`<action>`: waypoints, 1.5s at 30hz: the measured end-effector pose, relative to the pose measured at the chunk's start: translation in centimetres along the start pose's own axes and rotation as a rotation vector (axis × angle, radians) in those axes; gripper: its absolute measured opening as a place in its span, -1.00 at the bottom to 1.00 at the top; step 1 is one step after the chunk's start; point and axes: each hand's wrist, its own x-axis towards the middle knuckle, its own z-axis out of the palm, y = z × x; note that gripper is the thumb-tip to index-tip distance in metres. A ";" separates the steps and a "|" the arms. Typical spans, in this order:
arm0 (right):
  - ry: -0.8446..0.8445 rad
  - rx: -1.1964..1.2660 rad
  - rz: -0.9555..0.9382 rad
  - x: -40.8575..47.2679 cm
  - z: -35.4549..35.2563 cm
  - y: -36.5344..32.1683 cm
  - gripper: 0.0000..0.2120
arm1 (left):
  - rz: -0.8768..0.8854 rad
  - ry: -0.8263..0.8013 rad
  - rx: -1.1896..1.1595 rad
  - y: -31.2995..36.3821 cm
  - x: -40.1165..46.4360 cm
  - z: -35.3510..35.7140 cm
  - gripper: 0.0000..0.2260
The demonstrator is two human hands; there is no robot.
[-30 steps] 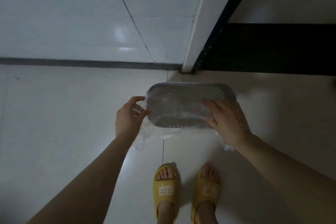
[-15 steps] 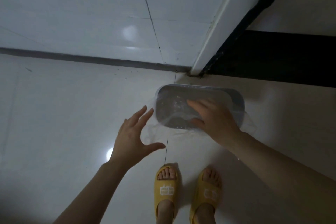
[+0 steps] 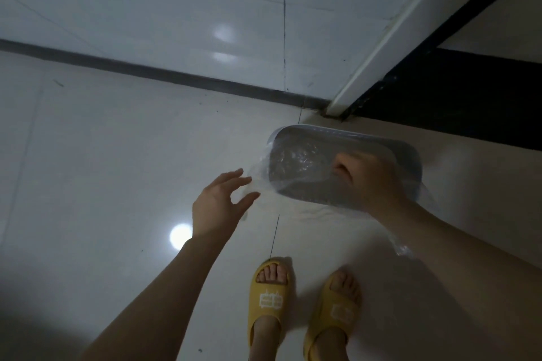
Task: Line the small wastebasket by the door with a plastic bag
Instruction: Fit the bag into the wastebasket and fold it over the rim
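Observation:
The small grey wastebasket (image 3: 352,135) stands on the floor by the door frame, right of centre. A clear plastic bag (image 3: 296,161) lies crumpled inside it, and its edge hangs over the left and near rim. My right hand (image 3: 369,181) reaches down into the basket on top of the bag. Its fingers curl downward, with the tips hidden. My left hand (image 3: 218,205) hovers just left of the basket, thumb and fingers apart, fingertips at the bag's overhanging left edge.
A white door frame (image 3: 378,58) and a dark threshold strip (image 3: 457,105) lie just behind the basket. The tiled wall (image 3: 176,8) meets the glossy floor at a dark baseboard. My feet in yellow slippers (image 3: 268,302) stand close in front.
My left hand let go of the bag's left edge, drew back, and now sits open near it again. My right hand pushed deeper into the basket. The view swung left.

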 end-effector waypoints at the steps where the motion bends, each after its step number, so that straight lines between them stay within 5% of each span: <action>1: 0.001 0.006 0.011 0.0 0.1 0.3 -0.85 | -0.026 0.018 -0.015 0.2 0.0 0.1 -0.69; 6: 0.177 0.044 0.179 -0.2 -0.4 1.1 -0.88 | -0.048 0.057 -0.154 4.1 0.2 1.0 -0.70; 16: 0.100 0.060 -0.117 2.9 -1.5 -3.4 -0.52 | -0.119 0.214 -0.404 5.2 0.8 -0.1 -0.73; 21: 0.154 0.015 -0.164 4.9 -0.8 -4.2 -0.84 | -0.111 0.199 -0.461 4.4 3.5 -1.5 -0.83; 28: 0.239 0.294 -0.045 8.8 -1.8 -3.0 -0.92 | -0.087 0.230 -0.332 5.2 9.1 -1.1 -0.82; 39: 0.056 0.484 0.123 11.7 -0.5 0.5 -0.88 | -0.104 0.201 -0.329 2.6 11.8 4.4 -0.76; 45: -0.185 0.555 0.261 11.9 -0.9 1.2 -0.81 | -0.184 -0.004 -0.284 0.5 10.2 5.9 -0.90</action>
